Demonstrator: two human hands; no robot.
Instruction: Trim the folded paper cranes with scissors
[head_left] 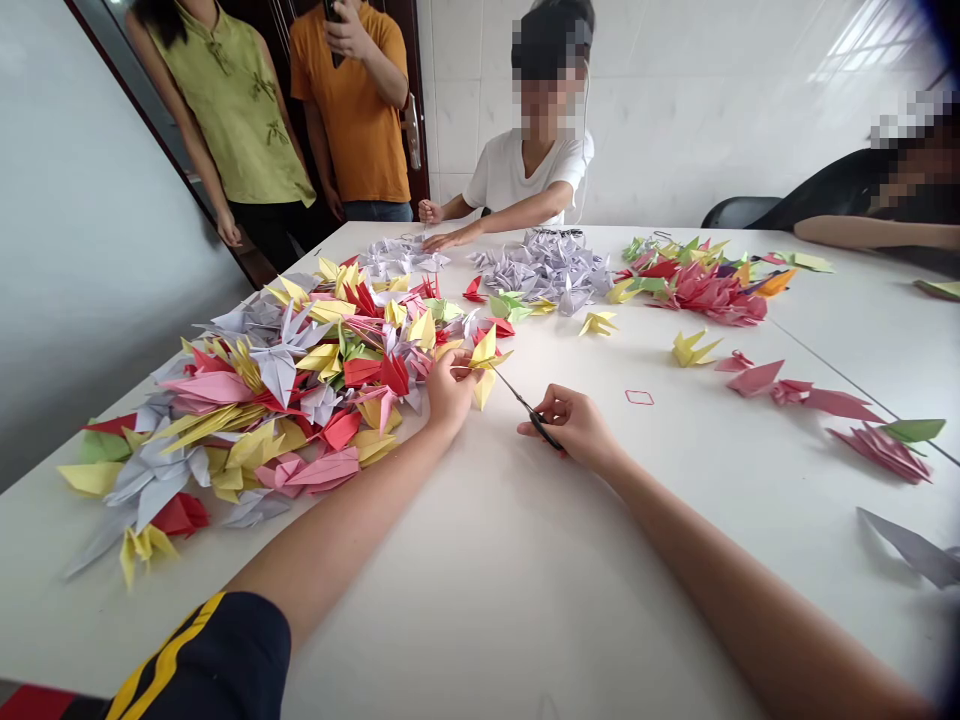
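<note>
My left hand [452, 388] pinches a yellow origami crane [486, 350] at the right edge of a big heap of folded paper cranes [322, 345] in yellow, red, pink, pale purple and green. Closed around the black handles of a pair of scissors [541, 424] is my right hand [574, 425]. The thin blades point up and left, with their tips at the yellow crane. Whether the blades touch the paper is too small to tell. Another yellow paper piece [484, 388] shows just below the held crane.
Across the white table [480, 600], a person in a white shirt [529, 170] reaches toward pale purple cranes [544, 268]. A mixed pile [716, 295] lies at back right, with loose pink cranes [757, 378] nearer. Two people stand at back left; another leans in at right.
</note>
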